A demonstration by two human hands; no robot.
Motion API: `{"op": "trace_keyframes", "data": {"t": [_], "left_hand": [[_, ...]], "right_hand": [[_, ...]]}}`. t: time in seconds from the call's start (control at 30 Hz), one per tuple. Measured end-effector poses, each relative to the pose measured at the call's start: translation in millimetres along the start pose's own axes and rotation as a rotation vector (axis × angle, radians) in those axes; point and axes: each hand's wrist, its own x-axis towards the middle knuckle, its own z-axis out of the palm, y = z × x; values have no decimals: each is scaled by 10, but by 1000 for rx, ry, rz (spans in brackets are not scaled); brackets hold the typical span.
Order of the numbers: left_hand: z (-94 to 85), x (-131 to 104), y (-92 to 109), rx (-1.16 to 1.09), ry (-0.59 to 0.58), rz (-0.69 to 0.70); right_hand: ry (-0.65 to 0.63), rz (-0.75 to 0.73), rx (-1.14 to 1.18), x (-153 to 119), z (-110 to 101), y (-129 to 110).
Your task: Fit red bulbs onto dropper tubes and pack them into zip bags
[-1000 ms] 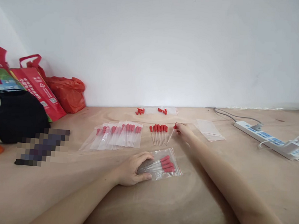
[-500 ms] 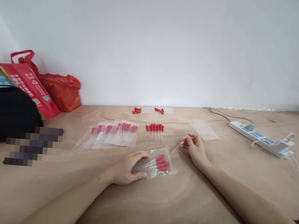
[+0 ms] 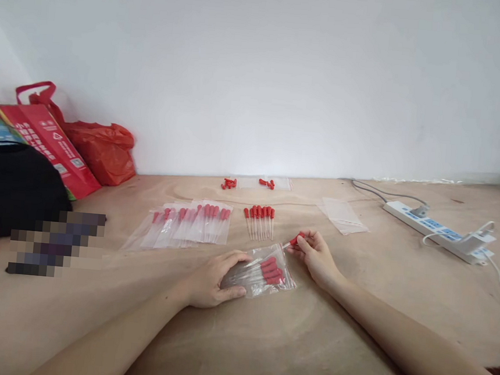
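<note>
My left hand (image 3: 220, 279) grips a clear zip bag (image 3: 245, 286) by its left end, thumb and fingers around its edges. Inside the bag lie several glass droppers (image 3: 271, 271) with red bulbs facing the open end. My right hand (image 3: 316, 256) pinches one more dropper (image 3: 297, 239) by its red bulb; its glass tube points left into the bag's mouth at the upper right corner. Just beyond the bag, a row of loose droppers (image 3: 259, 220) lies side by side. To the left are several overlapping filled bags (image 3: 185, 225).
Loose red bulbs (image 3: 228, 184) and a bag of glass tubes (image 3: 248, 182) lie by the wall. Flat bags (image 3: 342, 216) are at the right, near a white power strip (image 3: 436, 230) with cables. Shopping bags (image 3: 47, 146) and a black bag (image 3: 13, 190) stand at the left.
My right hand has moved left and slightly down, carrying the dropper's tube into the bag's mouth. My left hand stays in place on the bag.
</note>
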Motion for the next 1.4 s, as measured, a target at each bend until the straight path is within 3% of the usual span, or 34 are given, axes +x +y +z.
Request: {"op": "trace_keyframes", "data": {"t": [0.27, 0.7, 0.93, 1.2, 1.4], "left_hand": [[-9, -11, 7, 8, -11, -23], [-10, 1, 17, 17, -9, 14], [9, 4, -7, 18, 13, 36], [8, 0, -19, 23, 11, 37], [19, 8, -37, 39, 8, 40]], "right_hand": [[44, 78, 45, -42, -12, -46], [-280, 131, -306, -124, 64, -4], [-275, 111, -387, -22, 124, 107], [-657, 215, -242, 21, 147, 39], [-525, 34, -397, 74, 119, 80]]}}
